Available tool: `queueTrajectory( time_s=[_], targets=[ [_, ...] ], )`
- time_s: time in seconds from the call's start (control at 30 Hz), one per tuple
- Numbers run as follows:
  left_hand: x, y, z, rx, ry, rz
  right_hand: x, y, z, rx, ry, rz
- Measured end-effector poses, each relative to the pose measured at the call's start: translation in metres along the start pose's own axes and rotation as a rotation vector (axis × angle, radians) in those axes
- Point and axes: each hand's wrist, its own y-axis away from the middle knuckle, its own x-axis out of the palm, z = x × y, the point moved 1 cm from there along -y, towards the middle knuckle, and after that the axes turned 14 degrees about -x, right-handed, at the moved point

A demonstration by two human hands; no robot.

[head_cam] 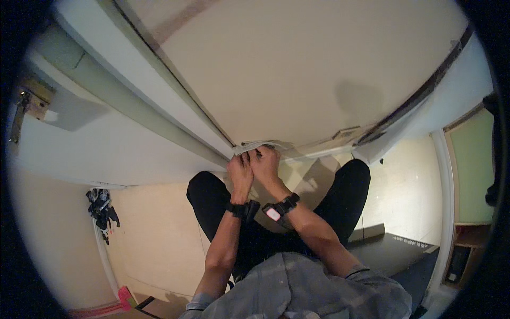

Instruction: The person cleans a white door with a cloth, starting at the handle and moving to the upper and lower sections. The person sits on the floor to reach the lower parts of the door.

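Low on the cream wall (279,71), at its corner with a white door frame (171,91), my two hands are side by side. My left hand (240,171) has its fingers curled against a crumpled, pale strip of thin material (255,147). Touching it, my right hand (266,165) grips the same strip a little further right. Whether the strip is cloth, paper or plastic film, I cannot tell. The fingertips are mostly hidden behind the knuckles and the strip. Both wrists wear black straps with small devices.
An open white door (67,147) with a metal handle (18,115) stands at left. Translucent sheeting (398,131) hangs at right beside a dark edge. A dark flat panel or box (390,255) lies on the floor behind my right knee. A dark bundle (102,211) lies at far left.
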Motion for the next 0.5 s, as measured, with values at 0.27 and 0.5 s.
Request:
queueTrajectory(
  time_s=[0.27,0.5],
  targets=[
    [-0.087,-0.009,-0.148,0.288,0.163,-0.267,-0.058,-0.110,0.141,-0.394,-0.186,-0.184],
    [-0.102,0.002,-0.145,0.338,0.333,-0.244,-0.048,-0.093,0.141,-0.592,0.038,-0.190]
  ],
)
